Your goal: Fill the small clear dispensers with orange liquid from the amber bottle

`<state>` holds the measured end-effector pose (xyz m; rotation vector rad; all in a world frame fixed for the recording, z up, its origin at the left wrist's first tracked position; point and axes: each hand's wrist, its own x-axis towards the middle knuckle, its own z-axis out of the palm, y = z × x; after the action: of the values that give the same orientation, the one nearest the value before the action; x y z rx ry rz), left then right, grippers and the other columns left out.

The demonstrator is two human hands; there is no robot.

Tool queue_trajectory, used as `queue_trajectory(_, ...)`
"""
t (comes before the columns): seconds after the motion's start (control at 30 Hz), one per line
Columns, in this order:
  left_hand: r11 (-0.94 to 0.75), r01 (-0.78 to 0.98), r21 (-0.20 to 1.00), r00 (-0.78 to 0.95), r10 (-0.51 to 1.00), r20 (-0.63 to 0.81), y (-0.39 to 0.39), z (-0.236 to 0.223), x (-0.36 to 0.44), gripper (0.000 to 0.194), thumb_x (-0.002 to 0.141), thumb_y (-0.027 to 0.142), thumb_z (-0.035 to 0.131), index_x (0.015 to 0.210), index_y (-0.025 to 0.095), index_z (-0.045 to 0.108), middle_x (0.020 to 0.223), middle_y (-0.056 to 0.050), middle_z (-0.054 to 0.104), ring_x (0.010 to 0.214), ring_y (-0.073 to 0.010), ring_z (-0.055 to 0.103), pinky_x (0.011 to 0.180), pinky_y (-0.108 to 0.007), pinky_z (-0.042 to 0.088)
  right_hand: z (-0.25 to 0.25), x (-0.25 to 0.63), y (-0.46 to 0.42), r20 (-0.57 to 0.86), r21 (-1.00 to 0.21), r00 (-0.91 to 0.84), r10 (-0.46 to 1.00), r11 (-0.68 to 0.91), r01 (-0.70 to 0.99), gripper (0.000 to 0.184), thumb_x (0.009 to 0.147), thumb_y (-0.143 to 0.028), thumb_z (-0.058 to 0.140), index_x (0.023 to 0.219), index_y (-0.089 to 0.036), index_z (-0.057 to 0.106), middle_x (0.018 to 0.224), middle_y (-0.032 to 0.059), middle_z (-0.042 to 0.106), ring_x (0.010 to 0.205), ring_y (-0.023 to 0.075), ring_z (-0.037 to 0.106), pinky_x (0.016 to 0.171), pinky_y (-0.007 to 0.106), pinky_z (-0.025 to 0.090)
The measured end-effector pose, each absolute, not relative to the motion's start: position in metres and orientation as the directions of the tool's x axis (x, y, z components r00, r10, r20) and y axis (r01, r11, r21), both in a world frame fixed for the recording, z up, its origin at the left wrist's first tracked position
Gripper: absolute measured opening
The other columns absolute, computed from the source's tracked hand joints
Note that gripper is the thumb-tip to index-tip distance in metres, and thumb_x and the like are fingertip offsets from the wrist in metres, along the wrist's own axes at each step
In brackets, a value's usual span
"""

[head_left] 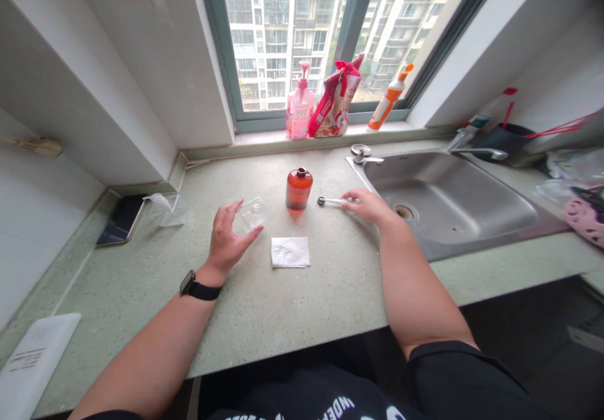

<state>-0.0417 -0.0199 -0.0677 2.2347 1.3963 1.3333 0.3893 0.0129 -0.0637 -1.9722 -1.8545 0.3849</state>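
My left hand (229, 234) is spread beside a clear square dish (255, 212) on the counter. Its thumb and forefinger reach along two edges of the dish; whether they touch it I cannot tell. My right hand (361, 205) pinches a slim whitish stick with a round black end (321, 201), held low over the counter and pointing left. Between the hands stands an amber bottle (299, 190), upright, with an uncapped dark neck and reddish liquid inside. A folded white tissue (290, 252) lies flat in front of the bottle.
A steel sink (472, 237) is set into the counter (302, 307) on the right. A phone (121, 220) and a tissue pack (170, 211) lie left. A pink pump bottle (300, 112), a red bag (334, 102) and an orange-white bottle (389, 100) stand on the sill.
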Motion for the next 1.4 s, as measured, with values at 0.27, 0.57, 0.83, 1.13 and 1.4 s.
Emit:
queue_trajectory(0.27,-0.508,0.624,0.594,0.131,0.817,0.562,-0.017,-0.073,-0.041,0.070,0.089,0.053,0.086,0.147,0.024,0.060,0.130,-0.011,0.068,0.120,-0.0303,0.067,0.114,-0.052,0.053,-0.066,0.390,0.014,0.179,-0.531,0.120,0.976,-0.006,0.847,0.029,0.086,-0.039,0.073,0.110,-0.024,0.081,0.119,0.0112,0.081,0.110,0.0302,0.075,0.101,0.047,0.058)
queue_trajectory(0.57,-0.439,0.589,0.678,0.050,0.858,0.512,-0.012,-0.079,-0.039,0.070,0.085,0.054,0.089,0.141,0.021,0.063,0.126,-0.011,0.069,0.115,-0.0281,0.070,0.110,-0.046,0.055,-0.070,0.328,0.018,0.513,-0.550,0.115,0.850,0.223,0.805,0.058,0.094,-0.067,0.061,0.126,-0.020,0.070,0.124,0.0168,0.077,0.120,0.0366,0.069,0.112,0.055,0.049)
queue_trajectory(0.83,-0.433,0.592,0.680,0.075,0.870,0.488,-0.013,-0.079,-0.036,0.070,0.084,0.050,0.090,0.143,0.023,0.062,0.126,-0.011,0.069,0.115,-0.0282,0.070,0.112,-0.048,0.054,-0.086,0.282,0.018,0.512,-0.504,0.091,0.854,0.213,0.837,0.069,0.088,-0.075,0.067,0.130,-0.022,0.061,0.133,0.0194,0.072,0.127,0.0398,0.062,0.121,0.063,0.036)
queue_trajectory(1.13,-0.447,0.576,0.684,0.068,0.861,0.504,-0.009,-0.083,-0.036,0.068,0.084,0.049,0.090,0.141,0.023,0.062,0.126,-0.011,0.069,0.113,-0.0286,0.071,0.108,-0.047,0.056,-0.088,0.252,0.027,0.487,-0.559,0.175,0.856,0.151,0.815,0.077,0.081,-0.076,0.074,0.134,-0.022,0.057,0.133,0.0192,0.071,0.125,0.0402,0.063,0.117,0.060,0.041)
queue_trajectory(1.4,-0.424,0.574,0.700,0.039,0.869,0.494,-0.005,-0.085,-0.037,0.068,0.082,0.044,0.092,0.140,0.023,0.063,0.126,-0.011,0.069,0.114,-0.0286,0.070,0.108,-0.046,0.056,-0.080,0.229,0.053,0.429,-0.581,0.140,0.893,0.154,0.799,0.090,0.081,-0.063,0.076,0.155,-0.020,0.046,0.147,0.0214,0.067,0.136,0.0421,0.060,0.123,0.064,0.035)
